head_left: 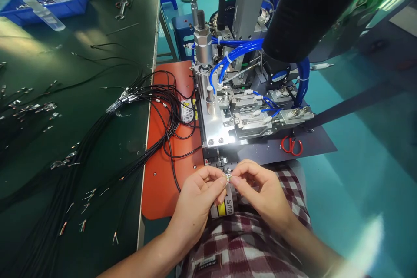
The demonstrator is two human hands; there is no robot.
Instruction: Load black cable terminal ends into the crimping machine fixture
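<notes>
A dark green tabletop [138,6], strewn with black cables too many to count and carrying one blue bin [74,5], stands above a teal floor [355,186], beside one orange board [163,200], one machine [224,119] and one pair of scissors [292,144]. Two hands, the left hand [198,197] and right hand [264,192], nearly meet before the machine, fingertips pinched on thin wires [228,178].
</notes>
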